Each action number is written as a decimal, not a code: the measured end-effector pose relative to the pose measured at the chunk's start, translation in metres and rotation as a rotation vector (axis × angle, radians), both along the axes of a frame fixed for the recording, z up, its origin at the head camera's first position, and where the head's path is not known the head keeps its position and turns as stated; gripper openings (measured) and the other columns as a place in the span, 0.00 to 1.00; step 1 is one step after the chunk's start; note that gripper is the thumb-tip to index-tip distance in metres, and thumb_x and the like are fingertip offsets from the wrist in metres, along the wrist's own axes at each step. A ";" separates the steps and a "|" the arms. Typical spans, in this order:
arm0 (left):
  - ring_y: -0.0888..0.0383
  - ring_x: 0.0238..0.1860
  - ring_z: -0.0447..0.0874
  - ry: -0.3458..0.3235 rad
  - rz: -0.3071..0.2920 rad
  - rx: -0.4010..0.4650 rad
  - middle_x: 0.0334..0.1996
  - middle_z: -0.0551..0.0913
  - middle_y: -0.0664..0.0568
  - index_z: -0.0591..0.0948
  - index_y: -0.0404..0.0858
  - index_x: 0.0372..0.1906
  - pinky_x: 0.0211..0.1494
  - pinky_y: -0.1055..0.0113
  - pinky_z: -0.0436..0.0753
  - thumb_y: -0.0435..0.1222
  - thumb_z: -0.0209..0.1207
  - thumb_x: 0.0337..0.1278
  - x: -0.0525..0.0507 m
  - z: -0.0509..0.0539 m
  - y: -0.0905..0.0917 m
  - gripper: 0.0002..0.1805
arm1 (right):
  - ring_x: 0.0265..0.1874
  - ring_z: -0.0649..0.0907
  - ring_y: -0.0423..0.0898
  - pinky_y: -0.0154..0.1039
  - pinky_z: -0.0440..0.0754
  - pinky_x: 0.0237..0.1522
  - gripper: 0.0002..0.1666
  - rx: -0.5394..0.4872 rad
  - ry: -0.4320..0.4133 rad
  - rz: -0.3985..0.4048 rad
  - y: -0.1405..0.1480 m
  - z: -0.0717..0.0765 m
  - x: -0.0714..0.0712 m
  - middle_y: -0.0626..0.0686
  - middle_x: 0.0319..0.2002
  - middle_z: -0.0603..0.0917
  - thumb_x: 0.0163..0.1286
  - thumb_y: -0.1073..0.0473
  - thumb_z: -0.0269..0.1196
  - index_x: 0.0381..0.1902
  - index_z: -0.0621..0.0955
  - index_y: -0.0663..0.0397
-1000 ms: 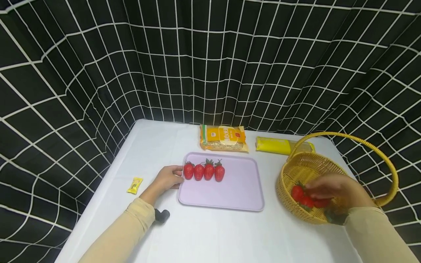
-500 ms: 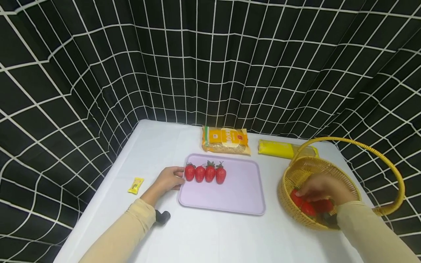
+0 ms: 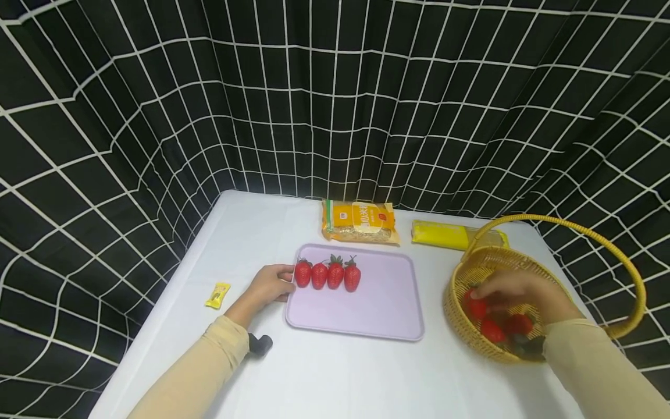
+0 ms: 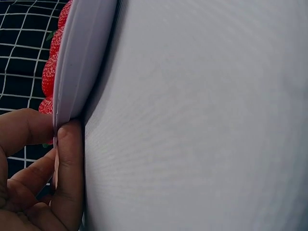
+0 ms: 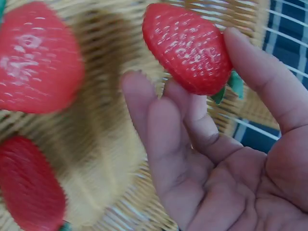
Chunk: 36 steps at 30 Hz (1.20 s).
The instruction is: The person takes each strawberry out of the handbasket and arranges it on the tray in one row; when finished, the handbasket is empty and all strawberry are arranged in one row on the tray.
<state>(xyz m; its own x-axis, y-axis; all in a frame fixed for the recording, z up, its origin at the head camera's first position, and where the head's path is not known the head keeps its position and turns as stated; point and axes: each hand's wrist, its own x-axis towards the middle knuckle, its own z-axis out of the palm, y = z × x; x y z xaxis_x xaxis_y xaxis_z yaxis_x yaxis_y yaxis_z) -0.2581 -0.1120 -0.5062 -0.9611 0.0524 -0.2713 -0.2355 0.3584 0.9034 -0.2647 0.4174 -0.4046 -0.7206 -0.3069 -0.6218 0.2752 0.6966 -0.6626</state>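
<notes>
My left hand (image 3: 267,284) pinches the left rim of a lilac tray (image 3: 361,314); in the left wrist view its thumb and fingers lie on both sides of that rim. Several red strawberries with green leaves form a row at the tray's upper left, the rightmost strawberry (image 3: 352,276) among them. Inside the wicker basket (image 3: 471,338), my right hand (image 3: 523,291) holds a strawberry (image 5: 187,48) between thumb and fingers. Two more strawberries lie in the basket below: a large-looking strawberry (image 5: 38,62) and a darker strawberry (image 5: 29,185).
An orange grain bag (image 3: 360,222) lies behind the tray. To its right is a yellow packet (image 3: 445,234), partly behind the basket's tall arched handle (image 3: 591,237). A small yellow wrapped sweet (image 3: 217,295) rests on the white table left of my left hand.
My right hand has reached to the left strawberry in the basket, taken hold of it and raised it slightly from the others. The left hand stays on the tray's rim.
</notes>
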 end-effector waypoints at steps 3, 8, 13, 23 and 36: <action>0.53 0.35 0.84 0.000 -0.007 0.008 0.45 0.79 0.42 0.75 0.34 0.63 0.34 0.65 0.89 0.24 0.64 0.48 0.001 0.000 0.000 0.32 | 0.32 0.79 0.45 0.39 0.86 0.43 0.11 -0.071 0.010 0.018 0.003 0.022 0.001 0.51 0.30 0.79 0.70 0.59 0.61 0.30 0.78 0.60; 0.52 0.36 0.84 0.005 -0.009 0.000 0.45 0.79 0.42 0.76 0.34 0.63 0.34 0.65 0.89 0.25 0.64 0.48 0.002 0.002 -0.001 0.32 | 0.38 0.80 0.47 0.37 0.85 0.47 0.10 -0.167 0.075 0.046 -0.015 0.055 0.006 0.54 0.34 0.80 0.73 0.61 0.58 0.35 0.76 0.64; 0.52 0.36 0.84 0.005 -0.005 -0.012 0.45 0.79 0.42 0.76 0.34 0.63 0.35 0.65 0.89 0.25 0.64 0.48 0.001 0.002 -0.003 0.31 | 0.47 0.82 0.54 0.44 0.84 0.54 0.28 -0.161 0.140 0.037 -0.066 0.064 0.004 0.63 0.48 0.81 0.69 0.59 0.63 0.56 0.70 0.78; 0.53 0.35 0.84 0.014 -0.004 -0.007 0.44 0.79 0.43 0.76 0.34 0.62 0.34 0.66 0.89 0.26 0.64 0.48 0.000 -0.003 -0.001 0.31 | 0.43 0.82 0.53 0.50 0.84 0.53 0.29 -0.125 0.123 -0.096 -0.174 0.013 -0.022 0.64 0.47 0.79 0.66 0.62 0.65 0.58 0.70 0.75; 0.53 0.36 0.84 0.014 0.005 -0.001 0.43 0.79 0.44 0.77 0.35 0.63 0.34 0.66 0.89 0.25 0.65 0.47 0.001 0.000 0.000 0.31 | 0.29 0.82 0.48 0.39 0.89 0.38 0.13 0.005 0.185 -0.253 -0.209 -0.049 -0.033 0.57 0.34 0.82 0.64 0.63 0.67 0.42 0.78 0.67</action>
